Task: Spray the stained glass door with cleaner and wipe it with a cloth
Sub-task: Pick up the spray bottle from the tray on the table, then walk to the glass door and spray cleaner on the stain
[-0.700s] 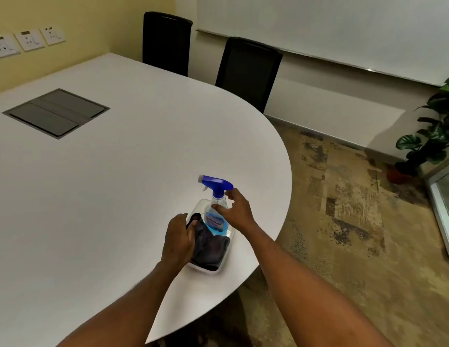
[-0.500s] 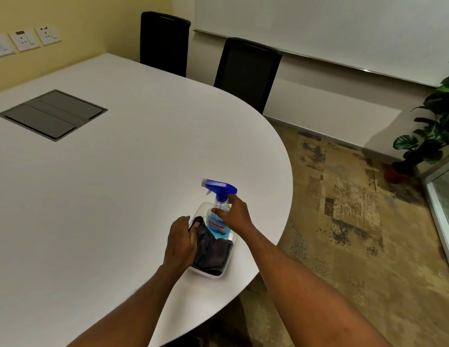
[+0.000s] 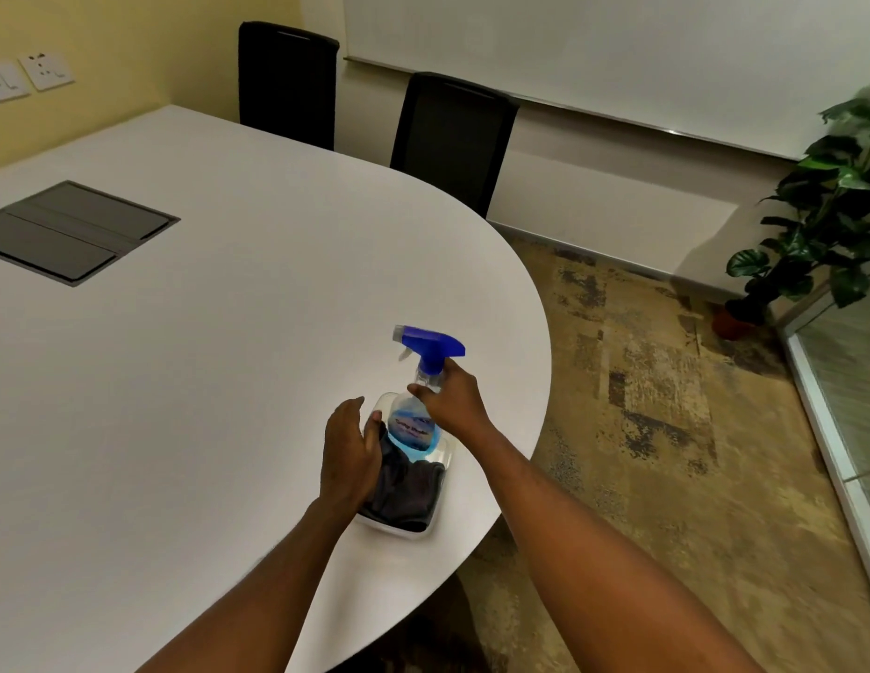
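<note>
A clear spray bottle (image 3: 416,432) with a blue trigger head and blue label stands in a small white tray (image 3: 442,456) near the table's right edge. My right hand (image 3: 450,398) is closed around the bottle's neck just below the trigger. A dark grey cloth (image 3: 406,493) lies in the near part of the tray. My left hand (image 3: 348,449) rests on the cloth's left side with fingers curled over it. A strip of the glass door (image 3: 845,376) shows at the far right edge of the view.
The white oval table (image 3: 205,381) has a grey cable hatch (image 3: 69,230) at the left. Two black chairs (image 3: 452,133) stand behind it, below a whiteboard. A potted plant (image 3: 821,221) sits on the patterned carpet by the glass. Wall sockets (image 3: 44,70) are at top left.
The bottle has risen slightly and stands more upright in my right hand. My left hand has stayed on the cloth. The camera has shifted a little.
</note>
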